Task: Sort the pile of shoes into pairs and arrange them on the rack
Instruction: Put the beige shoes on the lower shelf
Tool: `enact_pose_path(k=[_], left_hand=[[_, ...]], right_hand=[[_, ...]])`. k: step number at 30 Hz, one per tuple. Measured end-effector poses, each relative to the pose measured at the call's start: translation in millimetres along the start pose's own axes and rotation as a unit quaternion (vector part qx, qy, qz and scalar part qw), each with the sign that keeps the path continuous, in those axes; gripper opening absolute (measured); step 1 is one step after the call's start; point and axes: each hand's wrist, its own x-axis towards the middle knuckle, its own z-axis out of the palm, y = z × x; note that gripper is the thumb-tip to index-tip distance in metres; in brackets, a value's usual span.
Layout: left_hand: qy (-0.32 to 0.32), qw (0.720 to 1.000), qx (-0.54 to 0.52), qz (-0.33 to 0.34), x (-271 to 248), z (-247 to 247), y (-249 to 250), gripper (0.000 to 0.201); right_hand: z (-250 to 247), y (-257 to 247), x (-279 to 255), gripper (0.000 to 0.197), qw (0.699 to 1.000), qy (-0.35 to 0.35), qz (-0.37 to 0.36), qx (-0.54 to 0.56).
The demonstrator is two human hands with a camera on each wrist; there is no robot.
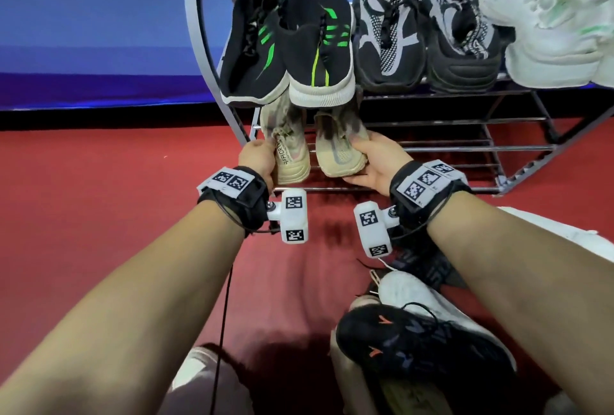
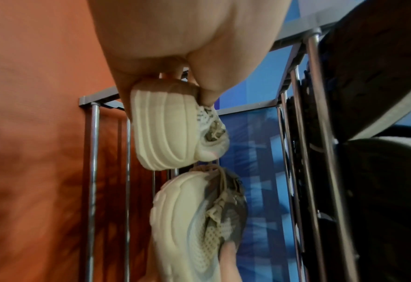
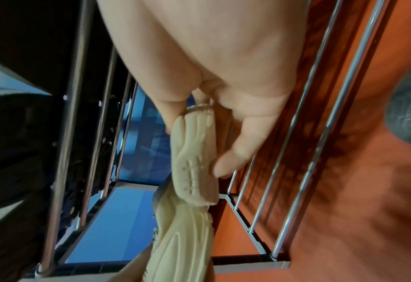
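Two beige knit sneakers are held side by side, toes pointing away, over the lower shelf of the metal shoe rack [image 1: 438, 149]. My left hand [image 1: 265, 153] grips the heel of the left beige sneaker [image 1: 294, 162]. My right hand [image 1: 362, 157] grips the side and sole of the right beige sneaker [image 1: 335, 153]. In the left wrist view my left hand [image 2: 165, 89] clasps the ribbed sole of its sneaker [image 2: 165, 133], with the other sneaker [image 2: 194, 219] beyond. In the right wrist view my right hand [image 3: 197, 145] pinches its sneaker's sole [image 3: 194, 171].
The top shelf carries a black-and-green pair [image 1: 285, 46], a black-and-grey pair [image 1: 425, 32] and a white pair [image 1: 551, 19]. Loose shoes lie on the red carpet by my right forearm: a black one with orange marks [image 1: 415, 348], a white one [image 1: 408, 291], a dark one [image 1: 428, 265].
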Motion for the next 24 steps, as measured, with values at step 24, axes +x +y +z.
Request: enact_pose_path(k=[24], left_hand=[[0.094,0.847,0.403,0.333,-42,-4,-19,0.049]], right_hand=[[29,21,19,0.064,0.992,0.09,-0.089,-0.027]])
